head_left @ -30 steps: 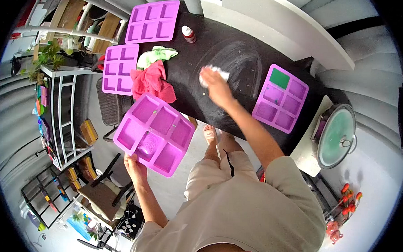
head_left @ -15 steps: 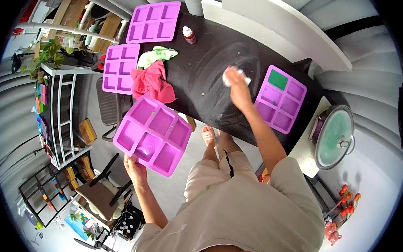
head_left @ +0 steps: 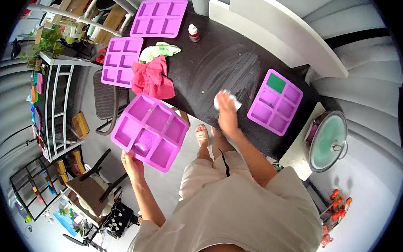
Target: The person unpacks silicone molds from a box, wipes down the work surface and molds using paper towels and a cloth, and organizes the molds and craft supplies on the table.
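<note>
My left hand [head_left: 132,165] grips a purple six-cavity silicone mold [head_left: 159,121] by its near corner, tilted in the air beside the table's front edge. Small green bits stick to that mold. My right hand [head_left: 227,112] presses a white cloth [head_left: 235,104] against the black tabletop [head_left: 199,68], near its front edge. Whitish smears streak the surface around it. Right of that hand lies another purple mold [head_left: 280,106], with green material [head_left: 276,83] filling one corner cavity. A red cloth [head_left: 153,79] and a light green cloth [head_left: 159,51] lie crumpled at the left.
Two more purple molds lie at the table's far left, one at the back [head_left: 158,18] and one lower [head_left: 122,62]. Near the back stands a small red bottle with a white cap [head_left: 193,33]. A lidded pot [head_left: 328,141] is at the right. White boards [head_left: 278,34] line the back edge.
My right hand has moved the white cloth toward the table's front edge and slightly left. The mold in my left hand stays nearly in place. The camera view has shifted a little.
</note>
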Motion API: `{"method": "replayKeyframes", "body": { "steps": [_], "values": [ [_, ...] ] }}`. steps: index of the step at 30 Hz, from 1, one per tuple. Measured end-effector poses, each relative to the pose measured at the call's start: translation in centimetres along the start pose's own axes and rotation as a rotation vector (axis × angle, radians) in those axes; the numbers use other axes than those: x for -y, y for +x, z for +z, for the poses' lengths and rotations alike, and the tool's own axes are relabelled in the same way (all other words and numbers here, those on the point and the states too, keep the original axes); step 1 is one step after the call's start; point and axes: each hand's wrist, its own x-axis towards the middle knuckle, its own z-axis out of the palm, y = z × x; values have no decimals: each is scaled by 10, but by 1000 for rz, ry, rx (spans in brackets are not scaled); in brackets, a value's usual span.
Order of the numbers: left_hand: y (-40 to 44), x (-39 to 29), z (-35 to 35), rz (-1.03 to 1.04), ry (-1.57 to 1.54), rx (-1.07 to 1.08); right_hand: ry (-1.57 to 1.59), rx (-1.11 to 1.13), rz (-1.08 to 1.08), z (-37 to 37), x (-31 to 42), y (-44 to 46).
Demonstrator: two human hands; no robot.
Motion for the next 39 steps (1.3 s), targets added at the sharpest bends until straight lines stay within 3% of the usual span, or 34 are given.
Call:
{"method": "replayKeyframes", "body": {
  "steps": [2, 7, 16, 19, 29, 31, 33, 35, 37, 39],
  "values": [
    [4, 2, -2, 5, -12, 4, 75, 156, -15, 1, 27, -32],
    [6, 5, -7, 10, -16, -3, 113, 273, -191, -22, 17, -25],
    [-8, -6, -3, 2, 25, -50, -80, -244, 146, -21, -79, 139],
    [-12, -5, -9, -9, 10, -52, -144, -355, 174, -8, -68, 160],
    [-10, 4, -13, 9, -16, -120, 403, 149, -384, 44, 44, 71],
    [-11, 4, -12, 16, -25, -123, 732, 299, -241, 40, 54, 73],
    [-10, 9, -24, 12, -34, -127, 1354, 433, 431, 33, 58, 83],
    [-12, 12, -28, 14, -37, -141, 1619, 323, 650, 17, 40, 99],
    [-13, 10, -23, 21, -31, -163, 1501, 131, 678, 14, 19, 112],
    [-12, 11, -22, 35, -29, -175, 1148, 44, 547, 13, -4, 120]
  ]
}}
